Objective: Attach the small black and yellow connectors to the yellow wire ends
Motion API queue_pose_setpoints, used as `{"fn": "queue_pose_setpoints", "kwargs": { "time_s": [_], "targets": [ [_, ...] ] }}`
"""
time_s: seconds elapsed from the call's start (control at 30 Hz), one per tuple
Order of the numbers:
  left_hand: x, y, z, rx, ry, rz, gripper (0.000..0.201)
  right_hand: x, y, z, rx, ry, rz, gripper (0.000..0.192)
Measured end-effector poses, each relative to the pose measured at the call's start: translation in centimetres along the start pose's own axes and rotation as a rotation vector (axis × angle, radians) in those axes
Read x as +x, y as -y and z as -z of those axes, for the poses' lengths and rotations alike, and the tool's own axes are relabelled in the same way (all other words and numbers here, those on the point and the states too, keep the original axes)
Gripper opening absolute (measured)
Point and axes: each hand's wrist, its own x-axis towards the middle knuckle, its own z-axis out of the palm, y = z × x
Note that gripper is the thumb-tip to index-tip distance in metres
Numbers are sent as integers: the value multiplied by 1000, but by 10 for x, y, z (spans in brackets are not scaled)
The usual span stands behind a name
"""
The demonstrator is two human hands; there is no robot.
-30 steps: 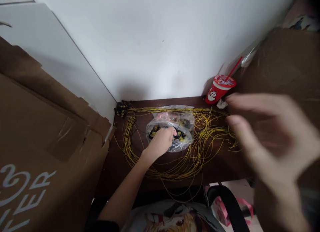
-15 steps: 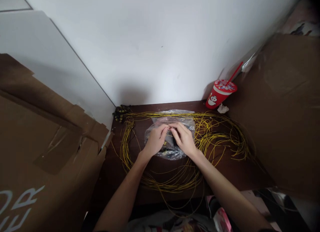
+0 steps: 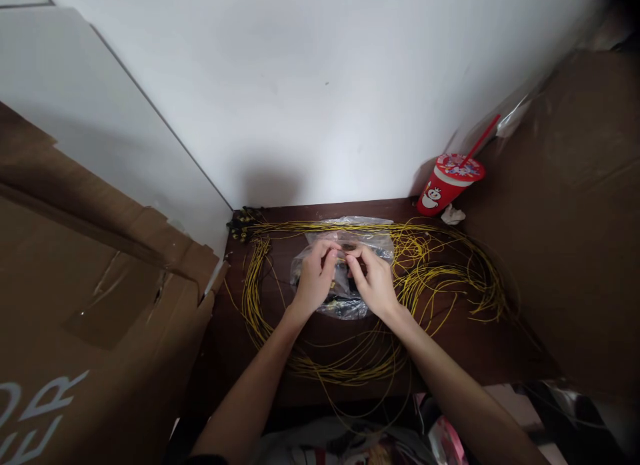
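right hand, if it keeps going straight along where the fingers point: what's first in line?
Likely the left hand: the right hand points up-left over the clear plastic bag, fingertips almost meeting the left's. Depth is hard to judge; the bag film may come first.

Yellow wire [image 3: 450, 278], dark brown table [image 3: 475, 345], red cartoon-printed cup [image 3: 445, 188].

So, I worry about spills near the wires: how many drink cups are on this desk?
1: a red paper cup with a red straw, at the dark wooden desk's far right corner against the wall. Cardboard at both sides could hide others.
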Motion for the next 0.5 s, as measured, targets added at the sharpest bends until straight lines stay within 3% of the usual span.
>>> {"fn": "queue_pose_setpoints", "kwargs": {
  "time_s": [0.13, 0.23, 0.5],
  "targets": [
    [4, -2, 4, -392, -16, 89, 16, 1, 1, 1, 20, -11, 54, 19],
    [5, -2, 5, -547, -33, 161, 20, 2, -1, 2, 33, -30, 55, 19],
    [3, 5, 3, -509, -41, 153, 19, 1, -3, 3, 49, -43, 39, 19]
  ]
}}
